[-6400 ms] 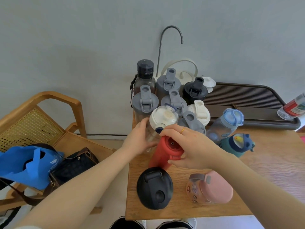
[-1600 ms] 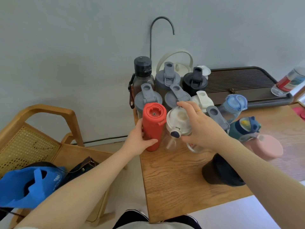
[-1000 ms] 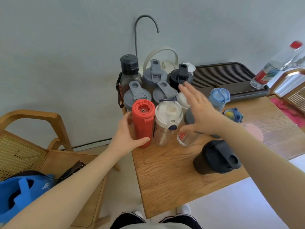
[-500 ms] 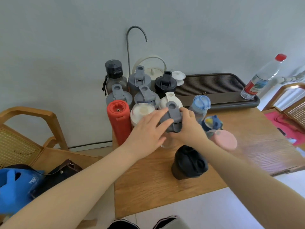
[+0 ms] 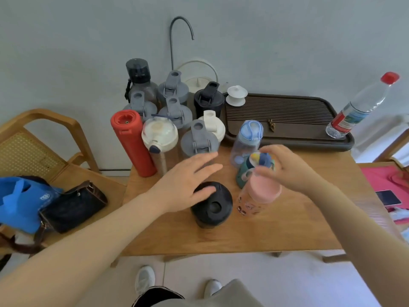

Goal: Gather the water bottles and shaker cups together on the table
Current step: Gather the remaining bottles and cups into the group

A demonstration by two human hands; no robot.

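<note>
Standing nearest, lower centre of frame: black shaker cup (image 5: 211,204), upright on the bench (image 5: 287,235), long axis vertical, lid up, apart from the cluster. Just right of it: pink-lidded bottle (image 5: 261,193), upright, and behind that a teal bottle with blue cap (image 5: 254,169), touching or nearly so. Reaching from lower left: left hand (image 5: 188,180), fingers spread and straight, holding nothing, thumb over the black lid's far rim; nearer of the two hands to that cup. Reaching from lower right: right hand (image 5: 285,167), fingers loosely curved over the teal and pink tops; grip cannot be told through the blur. Standing farther, centre to upper left: gathered cluster, red bottle (image 5: 131,140), white-lidded bottle (image 5: 159,135), grey-lidded shaker (image 5: 199,141). Likely next: stragglers pushed up-frame toward the cluster.
</note>
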